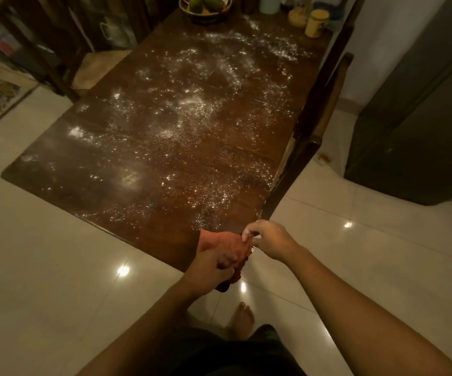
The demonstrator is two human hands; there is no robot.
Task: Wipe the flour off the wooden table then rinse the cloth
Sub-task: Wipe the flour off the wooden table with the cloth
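A dark wooden table (56, 169) stretches away from me, and white flour (187, 109) is scattered over most of its top. At the table's near corner I hold a red-orange cloth (219, 241). My left hand (211, 270) grips the cloth's lower part from below. My right hand (267, 238) pinches the cloth's right edge between its fingertips. The cloth rests partly on the table's corner and partly hangs past the edge.
A fruit bowl (206, 9) stands at the table's far end, with a yellow mug (315, 23) and jars (298, 16) at the far right. Wooden chairs flank the table on the left (56, 50) and right (325, 85). A dark fridge (414, 118) stands to the right. My bare foot (242, 318) rests on glossy white tiles.
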